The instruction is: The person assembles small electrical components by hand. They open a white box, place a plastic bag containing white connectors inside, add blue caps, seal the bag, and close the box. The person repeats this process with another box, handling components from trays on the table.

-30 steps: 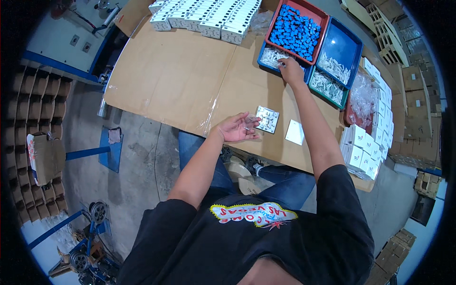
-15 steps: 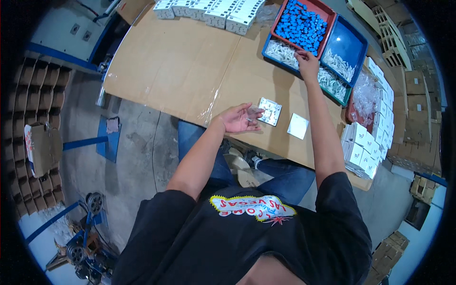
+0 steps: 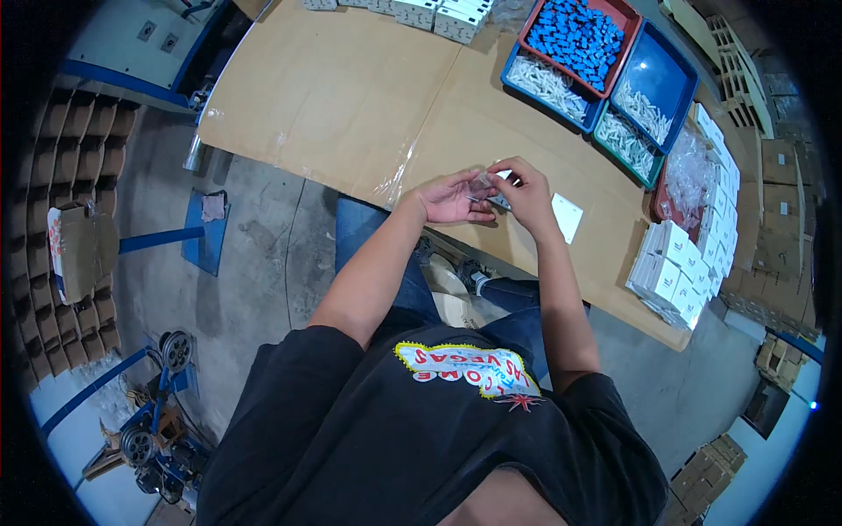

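Note:
My left hand (image 3: 449, 198) is palm up near the table's front edge, fingers curled around a small clear thing that looks like a little plastic bag (image 3: 480, 183). Against it, on the right, my right hand (image 3: 528, 198) has thumb and fingers pinched together; whatever is between them is too small to make out. Partly hidden below both hands lies a white plate (image 3: 501, 201). A flat white square (image 3: 567, 216) rests on the cardboard just right of my right hand.
Beyond my hands stand a red tray (image 3: 524, 39) of blue pieces, blue trays (image 3: 681, 92) and a green tray (image 3: 647, 183) of white plugs. White boxes (image 3: 671, 272) are stacked at right, beside a clear plastic bundle (image 3: 689, 171). More white boxes (image 3: 456, 24) line the back of the cardboard-covered table (image 3: 333, 105).
My right hand has come back from the trays to meet my left hand above the white plate, its fingers pinched. My left hand stays near the same spot, and the view has shifted slightly.

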The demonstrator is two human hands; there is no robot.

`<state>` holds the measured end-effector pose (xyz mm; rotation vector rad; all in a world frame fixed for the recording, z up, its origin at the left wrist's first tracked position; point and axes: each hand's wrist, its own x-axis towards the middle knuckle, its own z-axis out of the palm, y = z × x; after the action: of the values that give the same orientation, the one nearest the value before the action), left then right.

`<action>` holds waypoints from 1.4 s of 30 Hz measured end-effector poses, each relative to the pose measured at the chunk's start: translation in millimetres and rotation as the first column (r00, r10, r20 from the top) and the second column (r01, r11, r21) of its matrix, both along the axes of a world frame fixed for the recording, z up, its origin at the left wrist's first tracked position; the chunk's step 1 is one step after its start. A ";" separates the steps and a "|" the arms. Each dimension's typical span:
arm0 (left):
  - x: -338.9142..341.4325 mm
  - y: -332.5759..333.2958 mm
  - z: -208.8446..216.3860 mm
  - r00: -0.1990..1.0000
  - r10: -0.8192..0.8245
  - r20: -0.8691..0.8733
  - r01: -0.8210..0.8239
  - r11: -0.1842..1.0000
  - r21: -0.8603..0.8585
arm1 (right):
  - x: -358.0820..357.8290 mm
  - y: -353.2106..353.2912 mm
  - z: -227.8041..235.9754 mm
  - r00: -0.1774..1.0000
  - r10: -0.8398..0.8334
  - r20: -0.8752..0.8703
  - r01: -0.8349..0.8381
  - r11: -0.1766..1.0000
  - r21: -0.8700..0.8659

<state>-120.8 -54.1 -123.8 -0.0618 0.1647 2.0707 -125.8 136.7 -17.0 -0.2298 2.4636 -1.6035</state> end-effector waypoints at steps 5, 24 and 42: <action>-0.1 0.7 0.8 1.000 0.007 0.024 -0.007 1.000 0.021 | 1.6 0.6 1.6 0.998 0.003 -0.056 -0.005 0.999 -0.035; 1.7 -2.2 9.3 0.998 0.012 0.058 -0.006 0.996 -0.090 | -151.8 212.3 -5.3 0.753 -0.446 -0.483 0.614 0.740 0.274; 2.3 -4.1 3.8 0.998 -0.008 0.070 0.009 1.000 -0.012 | -226.3 277.5 -8.4 0.790 -0.498 -0.359 0.597 0.488 0.637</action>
<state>-118.5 -58.2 -120.0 -0.1406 0.1349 2.0557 -352.1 414.2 -25.4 0.6826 3.2471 -0.5563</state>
